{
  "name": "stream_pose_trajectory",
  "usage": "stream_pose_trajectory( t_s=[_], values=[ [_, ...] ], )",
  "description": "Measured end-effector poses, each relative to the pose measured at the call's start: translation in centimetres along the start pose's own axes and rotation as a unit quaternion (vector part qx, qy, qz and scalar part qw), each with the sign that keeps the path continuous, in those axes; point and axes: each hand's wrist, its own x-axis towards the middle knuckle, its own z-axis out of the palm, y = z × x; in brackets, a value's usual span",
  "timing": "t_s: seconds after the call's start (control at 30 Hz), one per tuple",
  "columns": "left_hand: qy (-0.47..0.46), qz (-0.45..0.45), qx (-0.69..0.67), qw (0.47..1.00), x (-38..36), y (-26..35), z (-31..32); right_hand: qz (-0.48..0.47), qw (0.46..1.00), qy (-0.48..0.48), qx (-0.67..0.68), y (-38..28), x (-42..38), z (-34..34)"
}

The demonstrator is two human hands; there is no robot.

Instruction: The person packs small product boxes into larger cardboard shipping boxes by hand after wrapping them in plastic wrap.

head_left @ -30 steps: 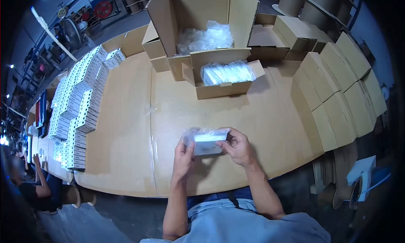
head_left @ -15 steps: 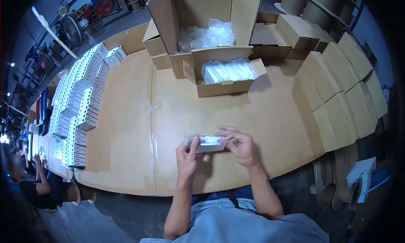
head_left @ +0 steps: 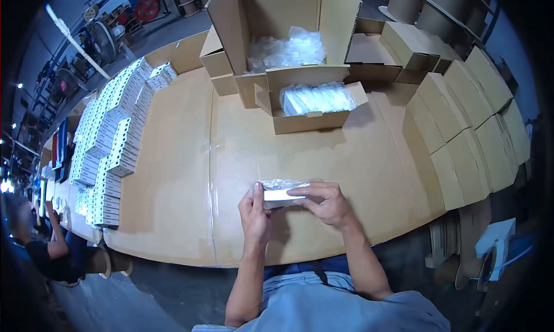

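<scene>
A small white box in a clear plastic bag (head_left: 280, 195) is held between my two hands above the cardboard-covered table (head_left: 173, 188). My left hand (head_left: 254, 209) grips its left end, with the thumb on the near side. From the right, my right hand (head_left: 326, 202) closes on the box, fingers along the top and thumb underneath. Beyond them stands an open carton (head_left: 309, 123) with a row of plastic-wrapped white boxes (head_left: 319, 99) in it.
Behind the carton, a large open box (head_left: 291, 14) holds clear plastic bags (head_left: 288, 48). Stacked white boxes (head_left: 112, 130) line the left side. Closed brown cartons (head_left: 461, 130) are piled at the right. Another person (head_left: 49, 245) sits at the far left.
My right fingers have moved inward along the top of the box, and the plastic there lies flatter. The box has tilted slightly; the whole view has shifted a little.
</scene>
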Motion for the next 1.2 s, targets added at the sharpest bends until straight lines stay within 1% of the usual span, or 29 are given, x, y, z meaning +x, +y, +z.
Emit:
stream_pose_trajectory(
  t_s=[0.1, 0.2, 0.3, 0.4, 0.5, 0.53, 0.6, 0.63, 0.7, 0.77, 0.8, 0.9, 0.97, 1.0, 1.07, 1.1, 1.13, 1.17, 1.2],
  values=[
    [0.004, -0.024, -0.009, 1.000, -0.2, 0.3, 0.2, -0.006, 1.000, 0.023, -0.009, -0.3, 0.1, -0.2],
    [-0.015, -0.031, -0.018, 0.999, -0.1, 0.5, 0.2, 0.027, 0.999, 0.017, -0.032, -1.5, 0.2, -0.9],
    [-0.056, -0.012, -0.010, 0.998, -0.4, 1.0, 0.5, 0.031, 0.998, 0.015, -0.061, -1.0, 0.1, -1.2],
    [-0.059, 0.015, -0.043, 0.997, -1.0, 2.6, 1.3, 0.052, 0.997, 0.028, -0.051, -0.5, -0.3, -1.5],
    [-0.156, 0.132, 0.105, 0.973, -0.4, 2.5, 0.0, 0.033, 0.997, 0.027, -0.071, -0.1, -0.3, -1.3],
    [-0.180, 0.164, 0.125, 0.962, -0.3, 2.6, -0.1, 0.004, 0.995, 0.032, -0.089, -0.5, 0.0, -1.5],
    [-0.205, 0.145, 0.196, 0.948, 0.0, 2.6, -0.7, -0.056, 0.990, 0.041, -0.124, -1.8, 0.6, -1.9],
    [-0.217, 0.137, 0.232, 0.938, 0.3, 2.7, -0.9, -0.057, 0.988, 0.043, -0.135, -2.2, 0.7, -2.0],
    [-0.225, 0.119, 0.232, 0.939, 0.6, 2.9, -1.1, -0.058, 0.984, 0.047, -0.160, -2.9, 0.8, -2.2],
    [-0.236, 0.093, 0.233, 0.939, 0.8, 3.3, -1.1, -0.019, 0.995, 0.039, -0.089, -3.5, 0.8, -2.1],
    [-0.232, 0.078, 0.219, 0.945, 0.8, 3.3, -0.9, 0.000, 0.998, 0.034, -0.055, -3.7, 0.8, -2.2],
    [-0.223, 0.041, 0.187, 0.956, 0.9, 3.6, -0.5, 0.018, 0.999, -0.032, -0.039, -3.8, 1.1, -2.8],
    [-0.223, 0.025, 0.182, 0.957, 0.9, 3.7, -0.8, -0.029, 0.997, -0.032, -0.068, -3.5, 1.7, -3.0],
    [-0.204, 0.042, 0.167, 0.964, 0.9, 3.8, -1.0, -0.054, 0.995, -0.033, -0.082, -3.4, 2.2, -3.1],
    [-0.163, 0.078, 0.135, 0.974, 1.0, 4.3, -1.8, -0.030, 0.996, 0.010, -0.087, -3.6, 3.0, -3.4],
    [-0.140, 0.088, 0.176, 0.970, 1.2, 5.0, -2.8, -0.018, 0.995, 0.030, -0.090, -3.7, 3.5, -3.5],
    [-0.109, 0.109, 0.176, 0.972, 1.3, 5.3, -4.2, -0.033, 0.994, 0.077, -0.077, -2.7, 4.1, -3.2],
    [-0.079, 0.130, 0.175, 0.973, 1.3, 5.7, -5.7, -0.007, 0.994, 0.103, -0.044, -2.4, 4.7, -3.1],
    [-0.047, 0.128, 0.167, 0.976, 1.1, 6.4, -7.1, 0.018, 0.991, 0.130, -0.011, -2.2, 5.3, -3.0]
  ],
)
